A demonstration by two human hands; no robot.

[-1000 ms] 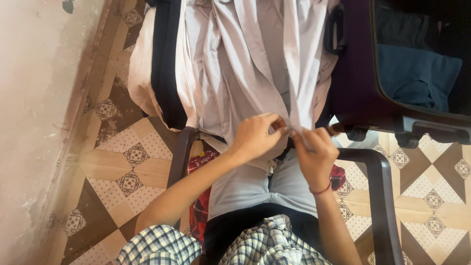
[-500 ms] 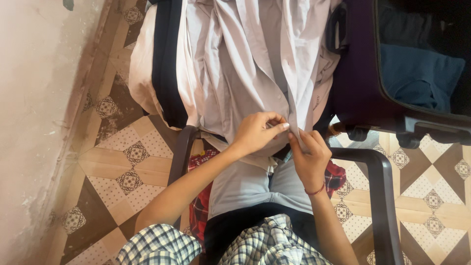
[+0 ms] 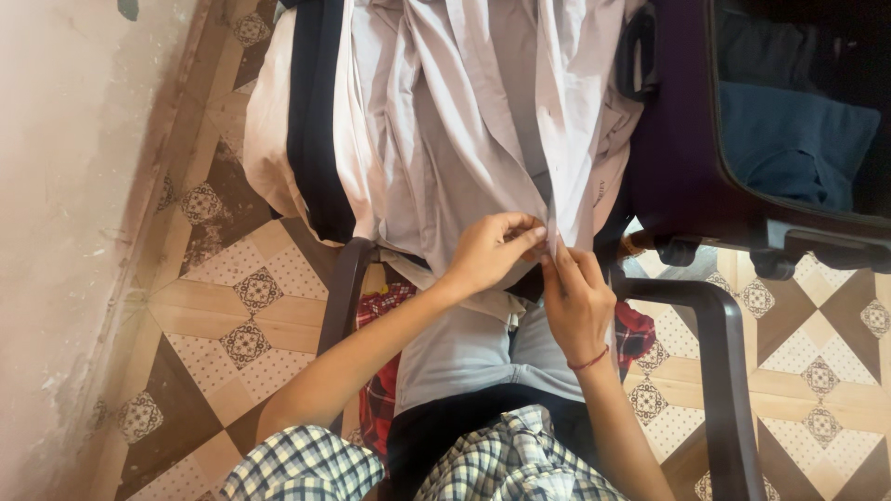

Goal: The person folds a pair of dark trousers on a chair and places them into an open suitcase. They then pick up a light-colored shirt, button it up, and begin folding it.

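I see a pale lilac-grey shirt (image 3: 464, 121) hanging over the back of a dark chair (image 3: 724, 371), on top of other clothes. It is crumpled, with long folds running down. Its two front edges meet near the bottom, and there I see both edges pinched together between my left hand (image 3: 492, 250) and right hand (image 3: 575, 297).
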